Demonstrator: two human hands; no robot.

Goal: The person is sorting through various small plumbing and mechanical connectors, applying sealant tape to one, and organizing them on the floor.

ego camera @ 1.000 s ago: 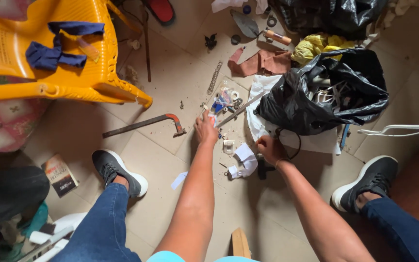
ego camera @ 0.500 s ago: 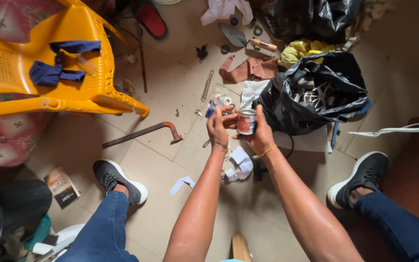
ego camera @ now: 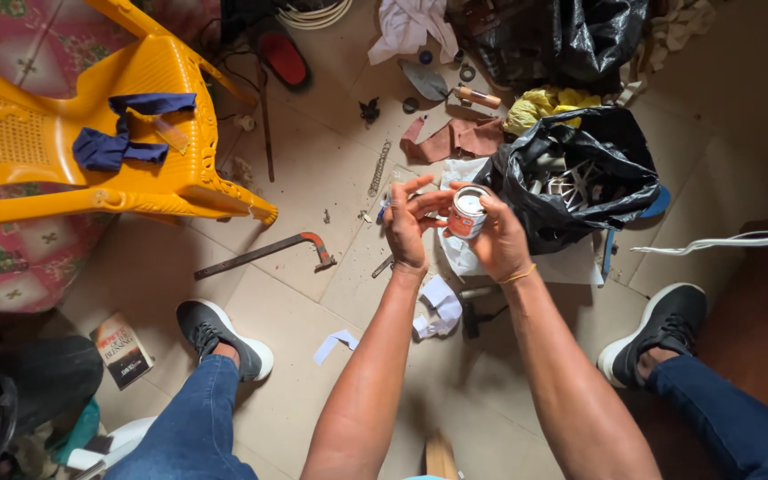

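A seated person holds a small round tin above a tiled floor, seen from a head-worn camera looking down between two outstretched forearms. The right hand is wrapped around the tin, which is white with an orange-red band, its fingers closed on the side and its top turned towards the camera. The left hand is raised just beside it, fingers spread and loosely curled, the fingertips reaching to the tin's rim; whether they press on it cannot be told. A thin yellow band sits on the right wrist.

Directly beyond the hands lies an open black plastic bag with pale metal parts showing inside. A hacksaw with a reddish handle rests on the tiles to the left, near the leg of a tipped yellow plastic chair draped with a dark blue cloth. Scraps of white paper lie on the floor beneath the forearms. The person's blue-jeaned legs and dark shoes with white soles frame the scene on both sides, and a small book lies near the left shoe.
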